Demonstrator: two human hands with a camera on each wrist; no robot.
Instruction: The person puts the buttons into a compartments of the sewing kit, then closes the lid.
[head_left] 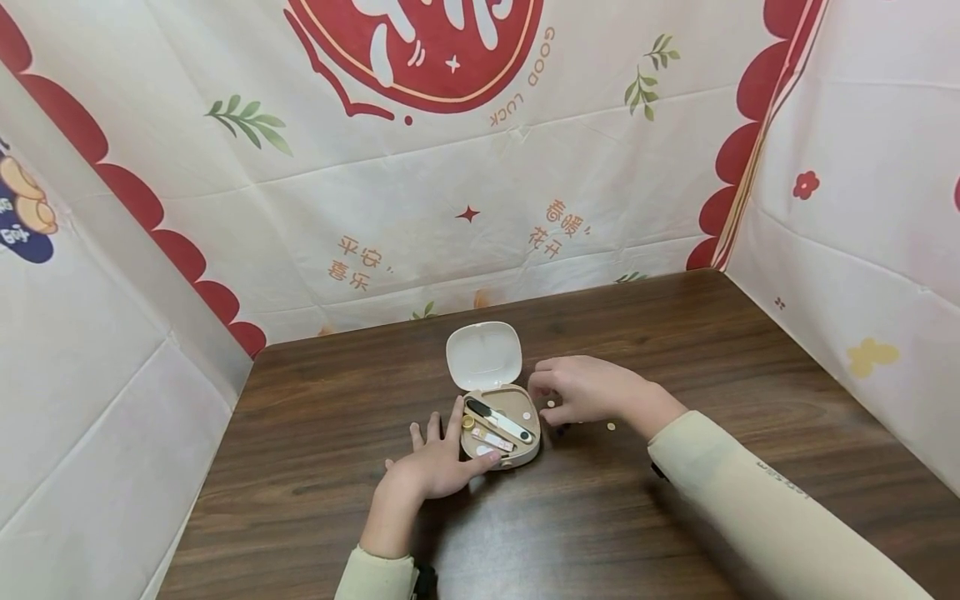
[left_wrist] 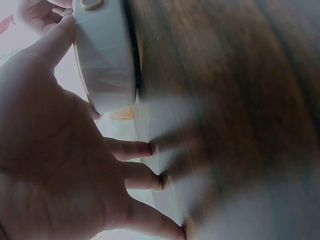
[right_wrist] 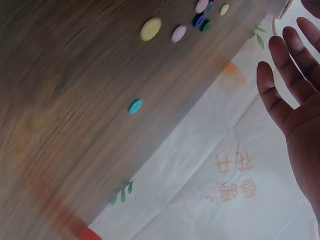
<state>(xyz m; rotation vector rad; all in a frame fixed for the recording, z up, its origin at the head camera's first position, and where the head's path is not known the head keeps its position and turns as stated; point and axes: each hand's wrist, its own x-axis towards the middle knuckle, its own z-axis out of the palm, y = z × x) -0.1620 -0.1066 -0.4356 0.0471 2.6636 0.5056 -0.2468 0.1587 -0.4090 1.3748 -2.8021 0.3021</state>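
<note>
Small beige case [head_left: 529,454] sits open just below mid-frame, lid [head_left: 483,354] up behind, black-and-white tool [head_left: 513,427] inside. Left hand [head_left: 431,467] is spread loose, thumb and index against the case. Right hand [head_left: 588,390] is bent near its right edge, can't tell if it's pinching anything, and it's partly blocking loose buttons [right_wrist: 150,29] on the wood table [head_left: 315,483].

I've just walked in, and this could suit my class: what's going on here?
A person has a small beige case open on the table, its white lid tipped back. Their left hand rests against the case's left and front. Their right hand is just right of the case, near loose buttons; no button shows in it. A black-and-white tool lies inside the case.
</note>
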